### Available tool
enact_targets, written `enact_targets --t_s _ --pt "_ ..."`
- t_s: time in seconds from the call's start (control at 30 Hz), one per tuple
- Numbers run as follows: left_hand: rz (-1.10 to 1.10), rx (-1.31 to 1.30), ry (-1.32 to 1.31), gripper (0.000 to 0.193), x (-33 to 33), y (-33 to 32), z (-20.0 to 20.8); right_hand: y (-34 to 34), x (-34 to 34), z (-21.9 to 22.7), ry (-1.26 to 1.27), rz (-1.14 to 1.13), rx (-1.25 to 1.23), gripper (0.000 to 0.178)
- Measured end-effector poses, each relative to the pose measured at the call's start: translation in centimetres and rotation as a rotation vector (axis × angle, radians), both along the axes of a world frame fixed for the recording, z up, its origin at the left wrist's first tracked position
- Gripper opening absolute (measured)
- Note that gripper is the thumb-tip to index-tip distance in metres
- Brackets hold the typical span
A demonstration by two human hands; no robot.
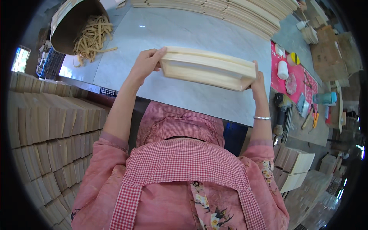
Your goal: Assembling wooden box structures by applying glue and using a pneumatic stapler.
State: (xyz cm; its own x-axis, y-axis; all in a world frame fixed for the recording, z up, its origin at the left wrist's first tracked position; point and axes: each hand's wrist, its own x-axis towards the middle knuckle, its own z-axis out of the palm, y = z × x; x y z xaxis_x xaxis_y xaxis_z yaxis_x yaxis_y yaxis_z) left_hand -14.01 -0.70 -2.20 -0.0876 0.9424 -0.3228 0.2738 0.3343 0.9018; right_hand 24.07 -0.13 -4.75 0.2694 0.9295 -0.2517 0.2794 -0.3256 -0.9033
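Both hands have hold of one frame (207, 56), an open rectangle of pale wood, one hand at each short end. Left hand (147, 64) is closed round its end, the thumb lying over the upper corner and the fingers curled beneath. Right hand (258, 81) is closed on the opposite end, near the lower corner, with part of its grip hidden behind the wood. Neither is spread open, and neither holds anything else.

Between the hands, the frame sits over the pale table (184, 97), tilted so that its opening faces the wearer and the tabletop shows through. Whether its lower edge touches the table cannot be told from this angle. Behind it, well apart, lies a long stack (226, 19) of similar pale wood.

As a judgement, the step in hand is handling or looking over this single frame. Any next move would call for an even, level grip at both ends, firm enough to steady the thin sides without squeezing the corners out of square.

No writing shows on the frame. On the red cloth (273, 65) to the right, the white bottle (282, 70) and the yellow roll (294, 58) carry nothing that can be read. Cartons (326, 48) farther off are too small and blurred to make out any label. No brand can be told anywhere.
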Motion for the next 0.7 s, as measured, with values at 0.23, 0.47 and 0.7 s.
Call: enact_targets --t_s 0.23,0.47,0.7 --pt "0.17 -0.033 0.402 0.059 0.5 4.1 -2.7 2.1 -1.2 -3.7 -0.119 -0.033 -0.321 0.058" --pt "0.12 0.277 0.646 0.046 1.3 2.9 -5.1 -0.5 0.4 -4.5 -0.162 0.017 -0.007 0.044" --pt "-0.278 1.016 0.884 0.038 9.0 -3.3 -4.7 -7.1 -0.5 -4.2 0.073 0.129 0.186 0.01"
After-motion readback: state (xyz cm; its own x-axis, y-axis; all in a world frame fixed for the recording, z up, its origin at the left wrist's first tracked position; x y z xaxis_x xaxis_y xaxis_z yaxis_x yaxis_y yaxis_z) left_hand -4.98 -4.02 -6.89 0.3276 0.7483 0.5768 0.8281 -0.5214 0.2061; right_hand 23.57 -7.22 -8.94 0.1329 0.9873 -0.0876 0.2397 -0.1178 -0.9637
